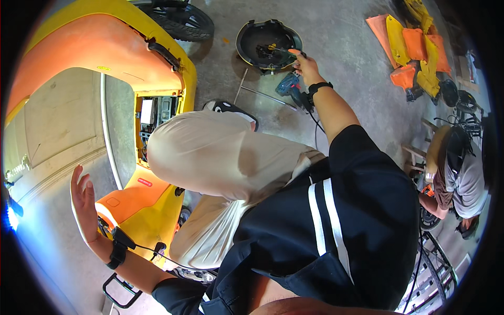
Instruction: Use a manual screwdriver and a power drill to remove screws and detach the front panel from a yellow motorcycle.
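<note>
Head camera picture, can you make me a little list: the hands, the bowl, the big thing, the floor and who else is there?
Left hand: open, raised, holding nothing I can see
Right hand: holding a thin tool over the bowl
Bowl: black, small dark bits inside
Big thing: orange and yellow vehicle
Floor: T-shaped metal bar
Others: one person, far right

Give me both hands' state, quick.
Left hand: open, raised, nothing in it.
Right hand: closed on a slim tool, possibly a screwdriver, which points over the black basin.
</note>
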`<state>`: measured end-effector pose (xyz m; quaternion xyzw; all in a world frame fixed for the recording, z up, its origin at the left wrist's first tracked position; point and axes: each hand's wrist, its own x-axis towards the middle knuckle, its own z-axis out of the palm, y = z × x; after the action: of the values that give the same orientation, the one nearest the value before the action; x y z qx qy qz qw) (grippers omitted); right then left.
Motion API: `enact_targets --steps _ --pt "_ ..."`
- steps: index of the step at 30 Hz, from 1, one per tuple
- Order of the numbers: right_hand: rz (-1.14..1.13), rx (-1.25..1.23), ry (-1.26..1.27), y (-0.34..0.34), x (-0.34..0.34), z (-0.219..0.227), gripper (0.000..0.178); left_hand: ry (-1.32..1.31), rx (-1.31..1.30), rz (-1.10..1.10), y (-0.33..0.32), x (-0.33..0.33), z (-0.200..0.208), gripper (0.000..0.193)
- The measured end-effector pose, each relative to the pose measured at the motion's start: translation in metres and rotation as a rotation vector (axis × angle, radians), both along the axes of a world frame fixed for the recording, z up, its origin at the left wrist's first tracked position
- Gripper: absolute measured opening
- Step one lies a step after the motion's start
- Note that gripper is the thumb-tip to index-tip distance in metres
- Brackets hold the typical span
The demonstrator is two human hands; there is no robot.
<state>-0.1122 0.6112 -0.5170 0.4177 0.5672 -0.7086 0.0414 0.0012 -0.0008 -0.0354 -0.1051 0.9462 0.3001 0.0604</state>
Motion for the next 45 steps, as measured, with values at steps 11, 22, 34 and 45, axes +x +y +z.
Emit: enact_targets --steps 11,22,34,45 --pt "0.285 0.11 -0.129 0.008 0.027 -0.019 0.033 -0.027 0.047 -0.009 0.007 -0.002 -0.004 0.047" --pt "1.148 0.465 -0.145 -0.015 0.058 -0.033 0.022 -0.056 0.064 -0.019 -0.003 0.002 -0.009 0.046" --pt "1.466 0.85 0.279 -0.095 0.066 -0.021 0.02 -0.101 0.078 0.001 -0.002 0.002 -0.01 0.044" --pt "0.913 1.102 0.296 -0.042 -0.048 -0.03 0.027 -0.122 0.069 0.033 0.006 -0.005 -0.01 0.044"
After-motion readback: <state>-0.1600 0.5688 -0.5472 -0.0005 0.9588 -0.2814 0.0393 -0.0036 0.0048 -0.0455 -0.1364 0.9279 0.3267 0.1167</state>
